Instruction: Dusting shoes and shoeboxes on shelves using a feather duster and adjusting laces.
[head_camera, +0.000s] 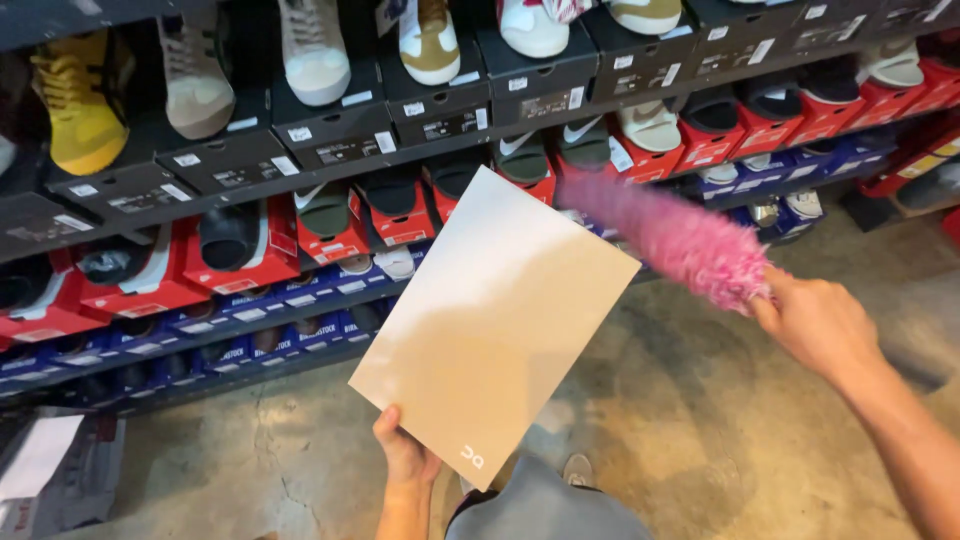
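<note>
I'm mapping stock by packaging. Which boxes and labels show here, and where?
White shoebox lid: flat rectangle in left hand.
Black shoeboxes: upper shelf, white rectangular labels.
Red shoeboxes: middle shelf.
Blue shoeboxes: lower shelves, white labels.

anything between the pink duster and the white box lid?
Nothing visible. The right hand holds the pink duster with its tip at the upper right edge of the white box lid, which the left hand grips at the lower corner.

Both forearms are bare, no sleeves showing, with grey clothing (545, 505) below and a grey shoe (577, 468).
</note>
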